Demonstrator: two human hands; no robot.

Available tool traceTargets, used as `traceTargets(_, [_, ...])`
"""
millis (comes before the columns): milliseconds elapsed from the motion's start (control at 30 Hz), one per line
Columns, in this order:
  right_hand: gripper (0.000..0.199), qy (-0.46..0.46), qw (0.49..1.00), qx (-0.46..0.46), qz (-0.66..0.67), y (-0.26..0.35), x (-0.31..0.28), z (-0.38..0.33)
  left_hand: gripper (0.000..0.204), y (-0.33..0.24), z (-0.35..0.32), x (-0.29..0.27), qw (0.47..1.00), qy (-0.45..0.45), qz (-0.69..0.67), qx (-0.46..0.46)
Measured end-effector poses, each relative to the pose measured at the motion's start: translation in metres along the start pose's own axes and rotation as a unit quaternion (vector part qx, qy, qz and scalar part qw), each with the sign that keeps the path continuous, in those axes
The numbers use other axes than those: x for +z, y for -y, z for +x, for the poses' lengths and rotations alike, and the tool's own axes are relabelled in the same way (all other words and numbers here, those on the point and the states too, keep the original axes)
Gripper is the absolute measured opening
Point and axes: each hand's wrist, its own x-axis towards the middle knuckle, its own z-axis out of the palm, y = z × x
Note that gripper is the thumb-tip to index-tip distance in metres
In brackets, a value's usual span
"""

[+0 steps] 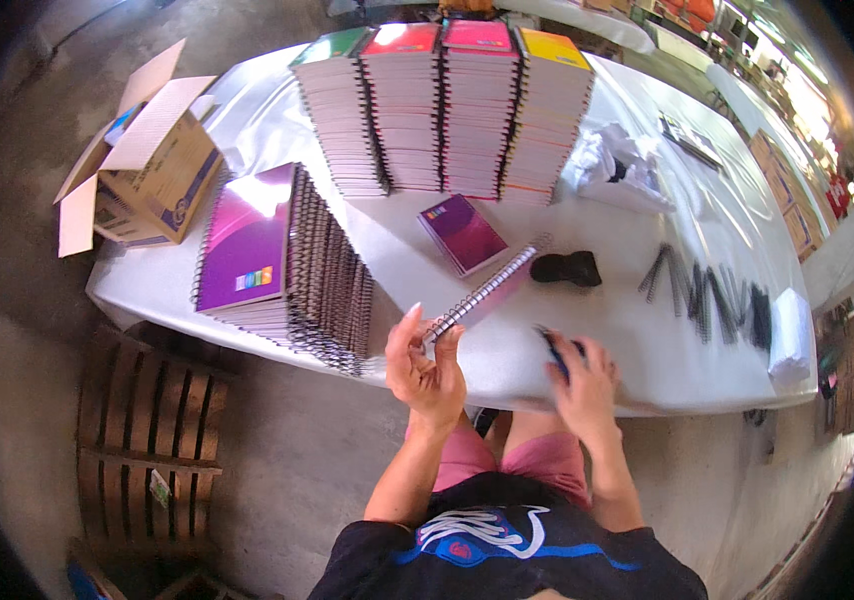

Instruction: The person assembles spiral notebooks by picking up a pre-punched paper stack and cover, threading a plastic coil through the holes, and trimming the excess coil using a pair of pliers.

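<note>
My left hand is closed, thumb and fingers pinching the near end of a spiral-bound notebook. The notebook stands on edge, its coiled spine facing up and slanting away to the right. To the right, my right hand is curled round a slim dark tool above the table's front edge. Motion blurs the tool, so its exact kind cannot be told. Beyond the held notebook lies a small purple notebook stack. A black lumpy object rests near the spine's far end.
A large pile of purple spiral notebooks stands at left, beside an open cardboard box. Several tall notebook stacks line the back. Loose black coils, crumpled white plastic and a white bundle occupy the right. A wooden pallet lies on the floor.
</note>
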Motion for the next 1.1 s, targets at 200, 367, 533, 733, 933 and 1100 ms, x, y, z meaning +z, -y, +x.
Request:
traceTargets(200, [0.059,-0.103,0.986,-0.038,0.127,0.015,-0.017,0.015,0.033,-0.046,0.025,-0.012,0.994,-0.028,-0.103,0.007])
traceTargets(367, [0.067,-0.084,0.707,-0.196,0.675,0.092,-0.057,0.049,0.035,-0.085,0.060,-0.033,0.985,0.012,-0.065,0.160])
traceTargets(533, [0.056,0.012,0.579,-0.230,0.782,0.195,-0.098,0.127,0.059,-0.082,0.113,-0.090,0.957,-0.192,0.125,0.179])
traceTargets(733, [0.037,0.081,0.472,-0.210,0.852,0.234,-0.118,0.232,0.053,-0.016,0.142,-0.115,0.986,-0.053,0.131,-0.093])
traceTargets(933, [0.031,0.238,0.534,-0.430,0.688,0.224,-0.112,0.317,0.049,-0.018,0.144,-0.106,0.991,-0.027,0.039,-0.126])
traceTargets(1100, [0.027,0.040,0.775,-0.587,0.229,0.305,-0.138,0.225,0.069,0.000,0.139,-0.121,0.995,-0.008,0.022,-0.099])
